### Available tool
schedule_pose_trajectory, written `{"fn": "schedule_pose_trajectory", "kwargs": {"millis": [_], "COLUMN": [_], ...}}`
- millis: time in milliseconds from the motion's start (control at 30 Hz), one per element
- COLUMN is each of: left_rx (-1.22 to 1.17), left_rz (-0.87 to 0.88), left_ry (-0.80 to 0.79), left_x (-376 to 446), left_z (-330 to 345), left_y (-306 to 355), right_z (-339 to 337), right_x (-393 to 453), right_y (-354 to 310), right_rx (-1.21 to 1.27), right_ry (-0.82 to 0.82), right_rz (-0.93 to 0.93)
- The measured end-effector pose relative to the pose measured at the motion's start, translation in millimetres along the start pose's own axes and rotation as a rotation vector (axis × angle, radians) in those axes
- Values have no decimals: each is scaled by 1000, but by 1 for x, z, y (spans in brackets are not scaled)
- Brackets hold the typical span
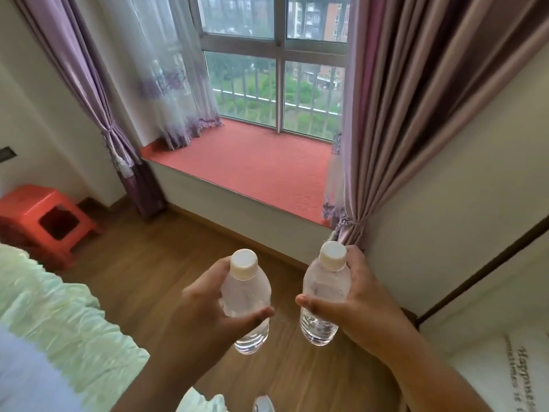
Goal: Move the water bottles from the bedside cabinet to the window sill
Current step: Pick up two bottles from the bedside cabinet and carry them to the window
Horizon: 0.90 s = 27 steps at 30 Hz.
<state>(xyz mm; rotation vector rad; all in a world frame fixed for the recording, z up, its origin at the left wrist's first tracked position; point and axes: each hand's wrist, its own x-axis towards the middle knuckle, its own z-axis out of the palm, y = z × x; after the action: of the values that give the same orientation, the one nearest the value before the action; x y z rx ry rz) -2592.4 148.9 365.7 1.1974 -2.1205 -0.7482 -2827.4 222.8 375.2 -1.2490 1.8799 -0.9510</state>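
The left hand covers the far side of its water bottle; the right hand does likewise on the second bottle. The red stool is cut by the left edge. Printed text at lower right is illegible. A pale object at the bottom edge is unidentifiable.

- red plastic stool on the wooden floor, landmark for the rest
- purple curtain, tied back, hangs just right of the stool, bottom reaches the floor
- sheer white curtain with purple flower print, further right of the stool, behind the purple one
- window with metal frame, far right and above the stool; railing, greenery, buildings outside
- mauve curtain, tied low, far right of the stool
- pale green ruffled bedding, directly below the stool, near side
- dark wall plate, above left of the stool
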Motion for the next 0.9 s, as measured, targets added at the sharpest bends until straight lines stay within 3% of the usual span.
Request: {"fn": "schedule_pose_trajectory", "kwargs": {"millis": [300,567,900], "left_rx": [-101,-127,-70], "left_rz": [10,28,-67], "left_ry": [-107,-74,4], "left_x": [147,289,370], "left_z": [24,-2,-35], "left_y": [-64,-110,-169], "right_z": [-11,7,55], "right_x": [140,272,402], "right_y": [-9,-42,-69], "right_rx": [-78,-84,-35], "right_ry": [106,213,59], "right_rz": [48,25,-11]}}
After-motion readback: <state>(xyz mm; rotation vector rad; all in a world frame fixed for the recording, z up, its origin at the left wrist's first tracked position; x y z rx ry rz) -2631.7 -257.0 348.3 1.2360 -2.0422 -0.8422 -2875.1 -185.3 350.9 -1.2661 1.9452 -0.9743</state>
